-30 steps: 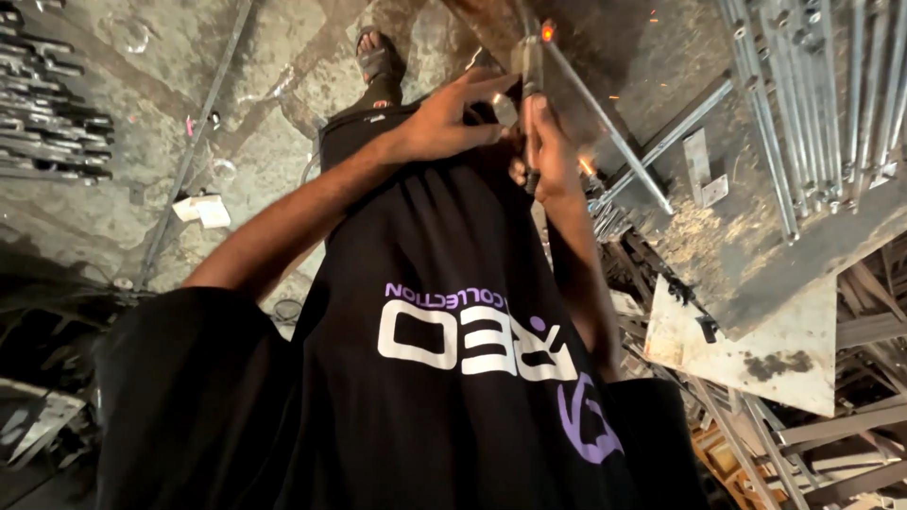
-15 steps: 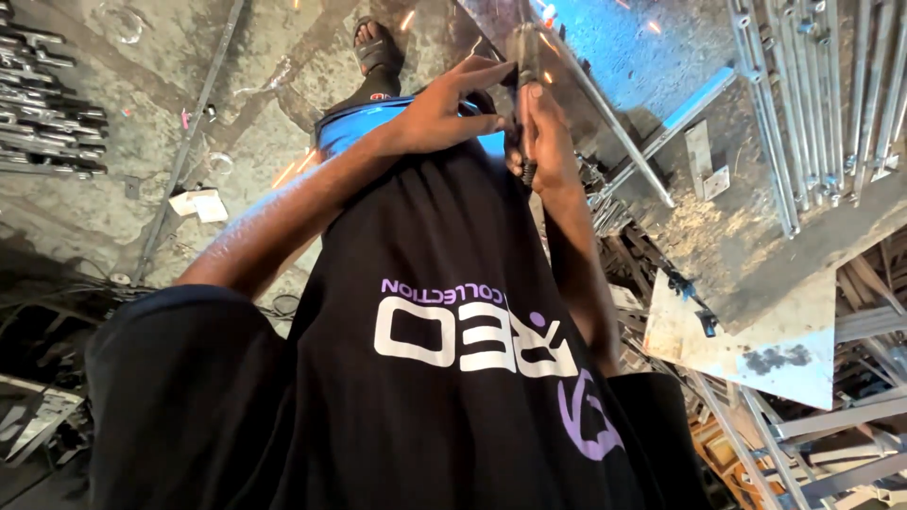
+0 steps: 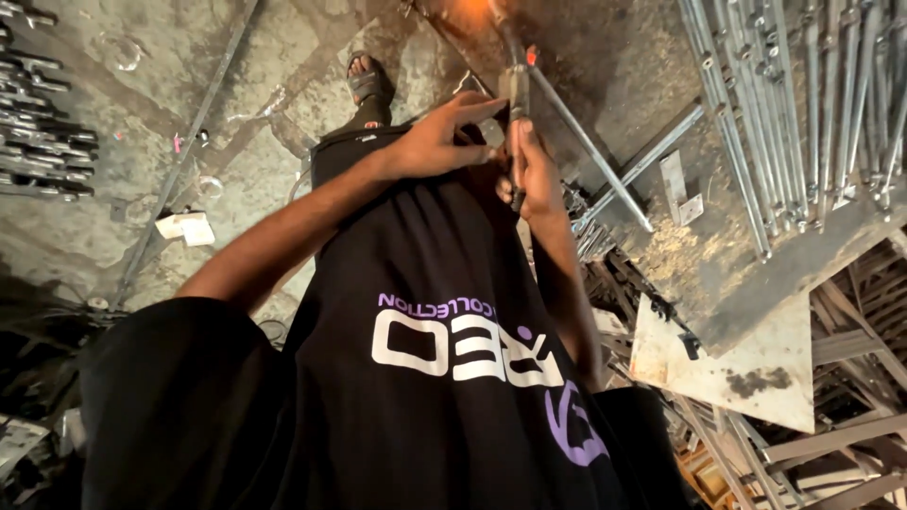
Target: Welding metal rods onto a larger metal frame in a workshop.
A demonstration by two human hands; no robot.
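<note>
I look down over my black printed shirt [image 3: 444,359] at both hands raised in front of me. My right hand [image 3: 537,178] grips the handle of a welding electrode holder [image 3: 516,90], which points away from me. An orange glow [image 3: 477,9] shows at its far tip, at the frame's top edge. My left hand [image 3: 436,144] rests against the holder with its fingers stretched toward it, steadying it. A thin metal rod [image 3: 590,146] runs diagonally from the holder toward the lower right across a grimy metal bench [image 3: 718,255].
Several long threaded steel rods [image 3: 803,94] lie side by side on the bench at the upper right. My sandalled foot [image 3: 367,85] stands on the concrete floor. Small metal parts [image 3: 38,123] lie in rows at the left. A pale metal plate [image 3: 727,368] and frames sit at the lower right.
Half a second ago a blue-white flash with flying sparks lit the bench; it has died down to an orange glow. Both hands stay on the holder, barely moved.
</note>
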